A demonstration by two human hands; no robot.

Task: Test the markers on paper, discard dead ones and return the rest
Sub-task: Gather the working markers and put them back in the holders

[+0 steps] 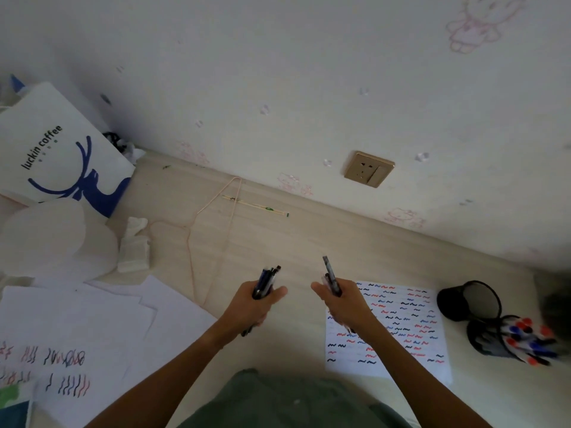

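Left hand (256, 304) grips a marker bundle (266, 281), right hand (340, 299) grips markers (330, 273); best test one at a time on the sheet (401, 329).

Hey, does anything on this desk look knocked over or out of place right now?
Yes. Both black mesh pen cups at the right lie tipped on their sides: the empty cup and, beside it, the full cup, whose capped markers poke out sideways. A wire hanger also lies loose by the wall.
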